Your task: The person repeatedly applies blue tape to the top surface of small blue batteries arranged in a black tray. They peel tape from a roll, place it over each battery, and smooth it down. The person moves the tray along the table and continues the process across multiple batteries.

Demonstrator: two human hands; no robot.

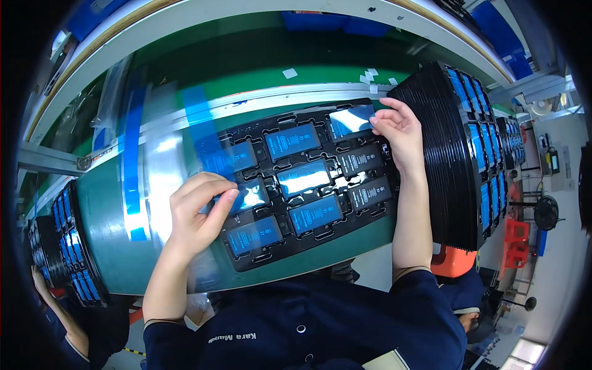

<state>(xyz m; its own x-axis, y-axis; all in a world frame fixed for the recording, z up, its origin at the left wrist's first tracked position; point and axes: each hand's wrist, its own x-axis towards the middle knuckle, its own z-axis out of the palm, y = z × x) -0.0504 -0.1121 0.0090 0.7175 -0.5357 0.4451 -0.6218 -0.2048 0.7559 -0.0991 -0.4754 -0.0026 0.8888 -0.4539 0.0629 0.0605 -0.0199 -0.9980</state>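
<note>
A black moulded tray [253,264] holds several flat rectangular battery packs in rows. Most have a glossy blue face, such as the front-middle battery pack [316,216]; two at the right look black, one being the dark battery pack [370,192]. My left hand [200,206] is over the tray's left side, thumb and forefinger pressed together beside the left-middle battery pack [251,194]. Whatever it pinches is hidden. At the far right corner, my right hand [399,126] pinches by the edge of a glare-covered battery pack [350,122]; I cannot make out what is between its fingertips.
A tall stack of black trays [441,160] stands close on the right, more stacked trays [74,246] at the left. Clear sheeting with a blue strip [132,166] lies left of the tray, smeared. White scraps [369,75] dot the green bench [246,68]. Another person's arm [74,336] shows lower left.
</note>
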